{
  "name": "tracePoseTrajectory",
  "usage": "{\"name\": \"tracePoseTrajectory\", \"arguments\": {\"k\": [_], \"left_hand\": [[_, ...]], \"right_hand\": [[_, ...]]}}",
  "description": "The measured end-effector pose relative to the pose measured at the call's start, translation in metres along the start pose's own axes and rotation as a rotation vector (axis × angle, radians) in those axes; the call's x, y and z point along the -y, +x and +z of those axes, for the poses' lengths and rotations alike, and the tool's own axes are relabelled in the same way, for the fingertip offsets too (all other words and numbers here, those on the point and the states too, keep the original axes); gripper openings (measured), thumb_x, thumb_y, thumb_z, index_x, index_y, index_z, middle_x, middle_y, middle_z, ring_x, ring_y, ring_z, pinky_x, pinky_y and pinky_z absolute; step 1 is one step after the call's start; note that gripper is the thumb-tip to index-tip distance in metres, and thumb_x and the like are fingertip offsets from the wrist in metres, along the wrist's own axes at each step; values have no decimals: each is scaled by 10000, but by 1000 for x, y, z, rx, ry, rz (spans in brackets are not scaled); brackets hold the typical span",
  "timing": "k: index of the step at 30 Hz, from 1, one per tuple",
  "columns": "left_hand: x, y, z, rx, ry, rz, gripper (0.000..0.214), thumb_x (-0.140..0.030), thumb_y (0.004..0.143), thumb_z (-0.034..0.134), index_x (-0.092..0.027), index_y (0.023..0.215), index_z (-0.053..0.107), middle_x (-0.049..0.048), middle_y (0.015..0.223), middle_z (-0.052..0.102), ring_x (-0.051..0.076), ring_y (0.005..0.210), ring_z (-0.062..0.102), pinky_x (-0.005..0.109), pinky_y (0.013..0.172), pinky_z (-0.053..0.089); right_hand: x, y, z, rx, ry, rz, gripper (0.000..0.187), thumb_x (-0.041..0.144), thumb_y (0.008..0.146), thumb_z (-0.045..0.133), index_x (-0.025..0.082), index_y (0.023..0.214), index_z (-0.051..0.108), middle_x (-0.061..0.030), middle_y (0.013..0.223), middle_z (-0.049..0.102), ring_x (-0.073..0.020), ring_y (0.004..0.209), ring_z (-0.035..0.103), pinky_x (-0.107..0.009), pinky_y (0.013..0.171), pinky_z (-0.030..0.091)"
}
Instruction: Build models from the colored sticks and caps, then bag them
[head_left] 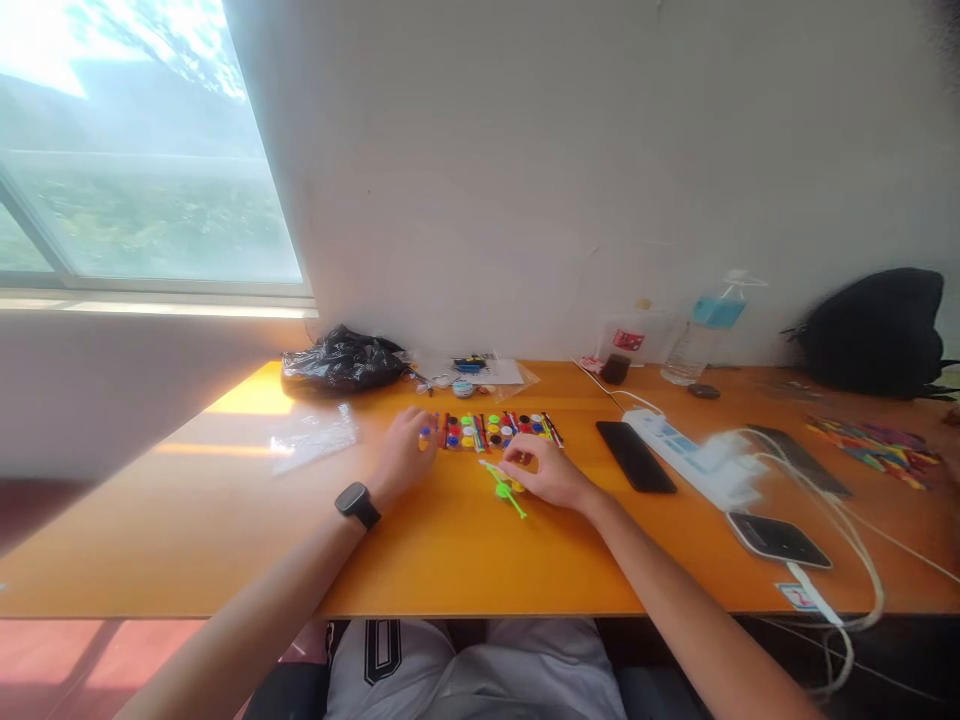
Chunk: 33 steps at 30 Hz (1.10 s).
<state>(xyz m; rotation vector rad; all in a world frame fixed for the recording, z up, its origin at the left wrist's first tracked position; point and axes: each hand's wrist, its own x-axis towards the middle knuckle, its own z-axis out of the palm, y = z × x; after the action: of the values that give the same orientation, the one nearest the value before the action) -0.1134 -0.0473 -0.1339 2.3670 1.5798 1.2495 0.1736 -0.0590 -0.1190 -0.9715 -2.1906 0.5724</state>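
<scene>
A row of small round discs [466, 432] in several colours, with thin coloured sticks between the groups, lies across the middle of the table. At the row's left end is my left hand [409, 450], its fingers curled and close together beside a blue disc [425, 432]. Whatever its fingertips grip is hidden. My right hand [551, 470] is bent in a pinch just in front of the row's right half. Close to its fingertips, a bright green stick [516, 502] lies at a slant with a green disc [502, 491] against it. A yellow disc [517, 486] shows under that hand.
A clear plastic bag [319, 440] and a black bag [345, 360] lie at left. Right of my hands are a black phone [636, 456], a power strip [675, 450] with cables, another phone [780, 540] and a pile of coloured strips [877, 448]. Bottles [686, 350] stand by the wall.
</scene>
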Motion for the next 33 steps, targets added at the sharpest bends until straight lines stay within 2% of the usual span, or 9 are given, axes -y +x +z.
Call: {"name": "tracePoseTrajectory", "arguments": {"k": [6, 9, 11, 14, 17, 21, 26, 29, 33], "left_hand": [[15, 3, 2, 146, 128, -120, 125, -196, 909, 588, -226, 971, 692, 81, 1015, 722, 271, 991, 641, 360, 843, 493], [16, 4, 5, 159, 94, -144, 118, -162, 882, 581, -209, 930, 679, 82, 1006, 700, 250, 940, 649, 340, 806, 499], [17, 4, 6, 141, 33, -142, 145, -138, 869, 561, -199, 944, 670, 80, 1017, 661, 219, 883, 645, 317, 770, 511], [18, 4, 8, 118, -35, -106, 203, -107, 871, 509, -187, 981, 659, 86, 1045, 613, 198, 877, 635, 307, 781, 530], [17, 4, 9, 183, -21, -63, 256, -93, 912, 441, -187, 991, 666, 95, 1027, 618, 218, 945, 635, 344, 883, 526], [17, 3, 12, 246, 55, -21, 321, -115, 977, 381, -174, 1100, 672, 126, 1032, 650, 258, 1046, 622, 401, 963, 495], [14, 2, 12, 261, 107, 27, 280, -256, 1032, 422, -192, 1089, 688, 127, 1006, 681, 268, 1008, 630, 386, 904, 497], [13, 2, 10, 226, 127, -24, 257, -297, 1028, 452, -200, 1069, 687, 113, 1016, 706, 262, 981, 645, 369, 871, 496], [16, 2, 9, 194, 164, -86, 200, -288, 980, 524, -211, 1052, 694, 102, 1041, 724, 263, 975, 654, 351, 825, 491]], "right_hand": [[2, -3, 1, 27, 4, 3, 138, 330, 895, 736, 203, 876, 683, -31, 905, 685, -190, 841, 635, -306, 764, 476], [3, -6, 3, 118, 32, 24, 287, 323, 780, 842, 219, 1004, 697, -32, 1004, 679, -191, 870, 641, -286, 752, 495], [3, -7, 3, 150, 25, 14, 318, 285, 751, 850, 222, 1024, 699, -32, 1023, 670, -189, 875, 641, -276, 752, 499], [3, -7, 2, 152, -8, -13, 238, 216, 758, 806, 216, 972, 704, -31, 1009, 660, -188, 883, 639, -274, 766, 493], [3, -7, -2, 157, -20, -5, 205, 188, 761, 780, 217, 951, 708, -30, 1010, 656, -190, 889, 636, -280, 781, 494], [4, -7, -7, 173, -25, 4, 186, 188, 761, 779, 214, 931, 709, -31, 1001, 657, -195, 892, 633, -287, 794, 502], [3, -7, -6, 176, 1, 0, 254, 293, 752, 849, 216, 949, 709, -38, 1028, 668, -211, 938, 650, -300, 833, 507], [3, -6, -5, 149, 39, 11, 262, 355, 788, 842, 216, 961, 704, -47, 1047, 675, -218, 969, 655, -314, 863, 507], [6, -6, -5, 78, 34, 4, 188, 334, 844, 792, 212, 951, 697, -56, 1028, 686, -228, 984, 649, -334, 868, 498]]}}
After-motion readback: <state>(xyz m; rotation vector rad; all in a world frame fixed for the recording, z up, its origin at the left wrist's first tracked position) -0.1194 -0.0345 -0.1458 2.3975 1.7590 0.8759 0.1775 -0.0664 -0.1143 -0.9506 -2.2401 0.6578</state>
